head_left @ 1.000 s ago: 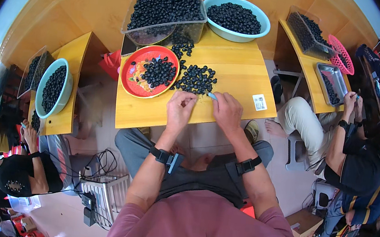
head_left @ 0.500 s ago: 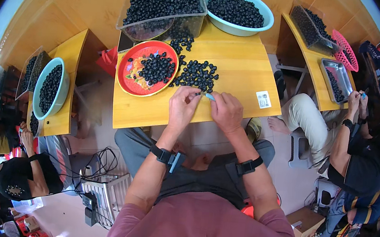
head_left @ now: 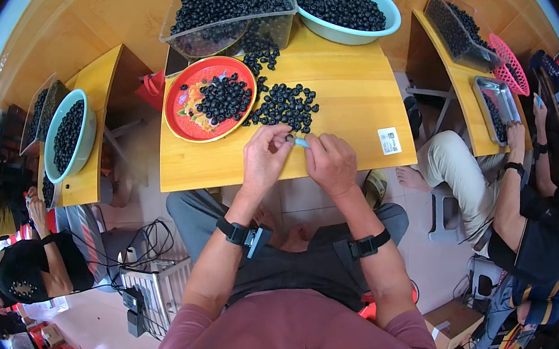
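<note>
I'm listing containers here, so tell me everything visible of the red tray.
The red tray is round and shallow, with a thin golden rim and a floral pattern inside. It looks glossy; its material is hard to tell. It lies flat on the left of the yellow table, in front of the clear bin. Small dark balls are heaped in it, mostly right of centre. Neither the left hand nor the right hand touches it.
</note>
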Motion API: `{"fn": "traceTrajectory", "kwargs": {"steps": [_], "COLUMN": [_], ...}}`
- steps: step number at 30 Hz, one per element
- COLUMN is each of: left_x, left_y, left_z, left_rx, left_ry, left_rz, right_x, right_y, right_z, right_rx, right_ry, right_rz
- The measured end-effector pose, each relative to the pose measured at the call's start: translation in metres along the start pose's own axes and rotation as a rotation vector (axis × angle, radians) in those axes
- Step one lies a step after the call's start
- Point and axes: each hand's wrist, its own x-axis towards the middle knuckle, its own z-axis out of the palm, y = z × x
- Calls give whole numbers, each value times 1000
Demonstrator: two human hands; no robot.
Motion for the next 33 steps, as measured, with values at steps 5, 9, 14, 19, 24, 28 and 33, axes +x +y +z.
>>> {"fn": "traceTrajectory", "kwargs": {"steps": [5,9,14,19,24,28,33], "left_x": [1,-1,-1,-2,-3,-3,-3], "left_y": [2,2,-1,-9,-7,-12,-6], "left_z": [-1,0,0,0,-4,-3,-6], "left_rx": [63,71,58,-79,-234,-191,-46], "left_ry": [2,1,-1,-9,-12,-3,-21], "left_rz": [31,29,-11,-130,-212,-163,-17], "right_x": [2,2,2,0,0,2,2], "right_y": [-2,-2,-3,-1,-3,-6,-6], "right_z": [-2,-2,-1,3,2,1,-2], "right_rx": [-14,-26,-30,-22,-38,-44,-46], "right_ry": [-10,-7,-2,-13,-11,12,10], "right_rz": [1,3,-3,44,68,71,90]}}
